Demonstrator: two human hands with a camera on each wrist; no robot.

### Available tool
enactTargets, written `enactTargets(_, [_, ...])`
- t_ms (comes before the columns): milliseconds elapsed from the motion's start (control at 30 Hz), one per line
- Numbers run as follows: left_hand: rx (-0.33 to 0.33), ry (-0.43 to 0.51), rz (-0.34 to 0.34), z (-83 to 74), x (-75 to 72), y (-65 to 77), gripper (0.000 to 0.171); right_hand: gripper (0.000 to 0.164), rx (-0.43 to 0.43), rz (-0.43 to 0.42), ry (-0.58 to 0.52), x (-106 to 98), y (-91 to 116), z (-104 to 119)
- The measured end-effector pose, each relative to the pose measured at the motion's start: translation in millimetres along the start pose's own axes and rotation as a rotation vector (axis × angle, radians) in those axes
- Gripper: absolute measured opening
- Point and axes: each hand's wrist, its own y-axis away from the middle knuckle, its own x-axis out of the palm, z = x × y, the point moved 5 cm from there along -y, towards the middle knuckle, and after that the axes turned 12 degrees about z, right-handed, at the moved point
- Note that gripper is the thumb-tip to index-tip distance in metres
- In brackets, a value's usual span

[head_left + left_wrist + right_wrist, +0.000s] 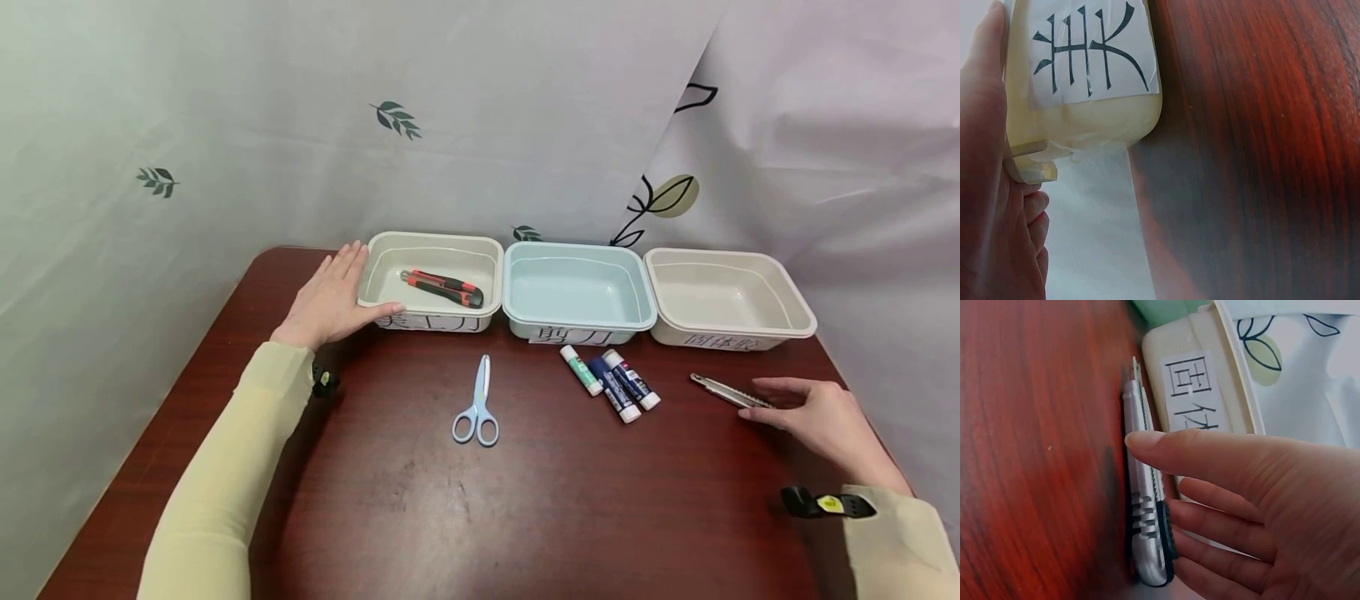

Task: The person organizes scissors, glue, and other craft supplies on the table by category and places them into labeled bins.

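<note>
Left hand point(330, 300): flat, fingers straight, against left cream tray point(432, 282) at tabletop point(420, 500) far edge. Right hand point(821, 417): relaxed, fingertips touching silver utility knife point(729, 391) near right edge, ungripped.

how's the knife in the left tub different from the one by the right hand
The red-and-black knife lies inside the left tub, untouched; the silver knife lies on the bare table, with the right hand touching it. The red one looks chunkier, the silver one slimmer. Both are utility knives lying flat.
</note>
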Motion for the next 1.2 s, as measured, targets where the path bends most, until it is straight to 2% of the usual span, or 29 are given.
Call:
enactTargets(167, [-0.004,0.001,-0.001,1.7,0.1,-0.4,0.12,0.06,-0.033,-0.014,0.017,1.2,-1.8,-1.3])
enactTargets(633, [-0.003,0.007,-0.008,2.9,-1.2,-1.4,0.121,0.034,-0.087,-0.026,-0.007,4.7,-1.7,-2.0])
enactTargets(1200, [0.01,0.007,-0.01,1.5,1.4,-1.1,0.119,0.025,-0.152,-0.048,-0.008,8.3,1.3,4.3])
